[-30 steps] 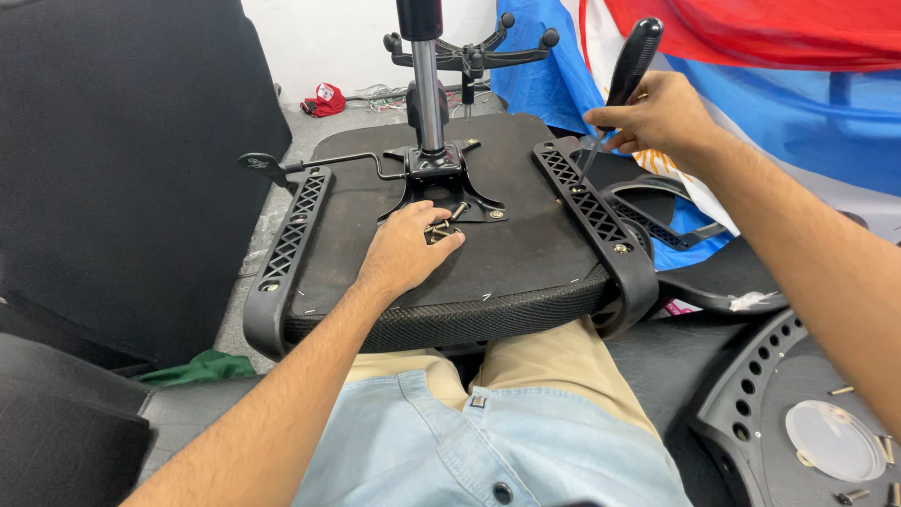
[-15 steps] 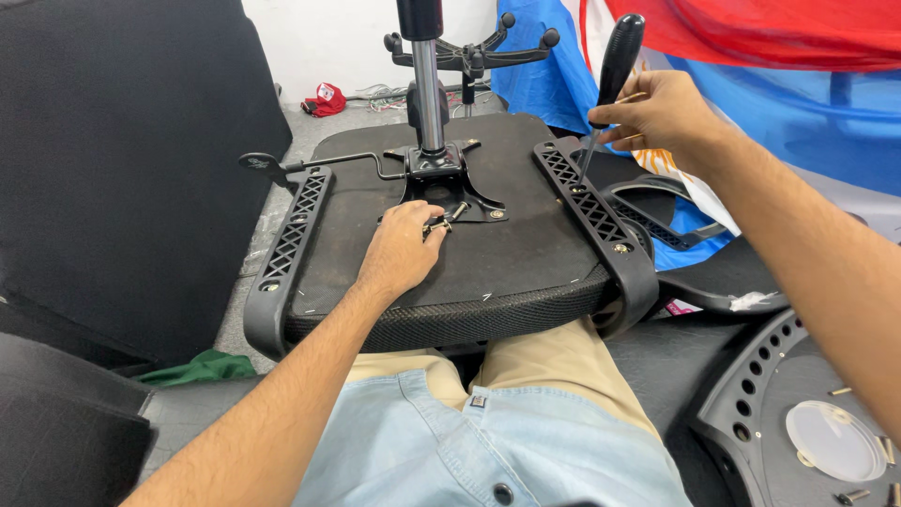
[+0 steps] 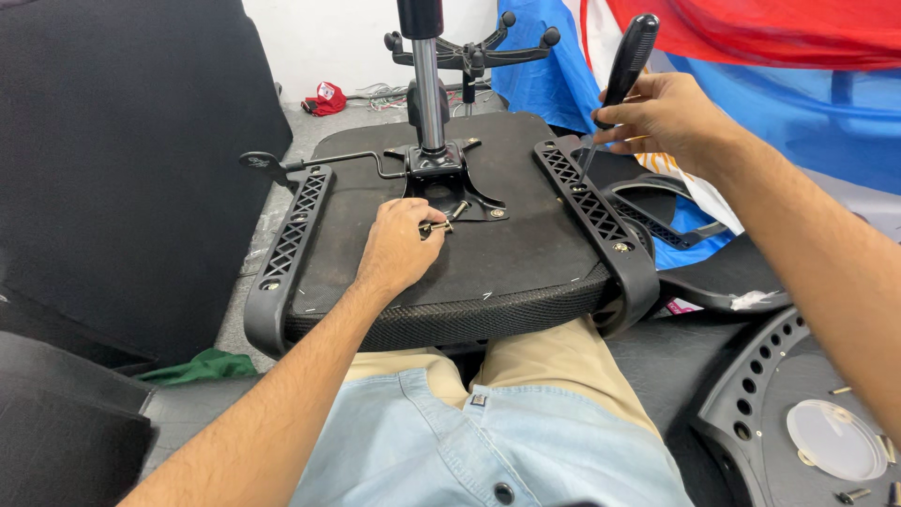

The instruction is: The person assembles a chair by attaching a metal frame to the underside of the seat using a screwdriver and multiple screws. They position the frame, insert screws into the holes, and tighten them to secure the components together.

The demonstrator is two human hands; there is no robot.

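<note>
Since a second ago the right hand (image 3: 671,117) has tipped its gripped screwdriver (image 3: 621,70) more upright over the right rail (image 3: 601,211) of the upturned seat (image 3: 497,253), while the left hand (image 3: 399,246) keeps pinching loose bolts (image 3: 443,221) beside the mounting plate (image 3: 450,183)

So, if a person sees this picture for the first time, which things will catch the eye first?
First comes the upturned black office chair seat across the person's lap, its shiny metal gas cylinder rising from the middle. Next, the right hand holds a black-handled screwdriver, tip down on the seat's right plastic bracket. The left hand touches small brass-coloured bolts beside the mounting plate.
</note>
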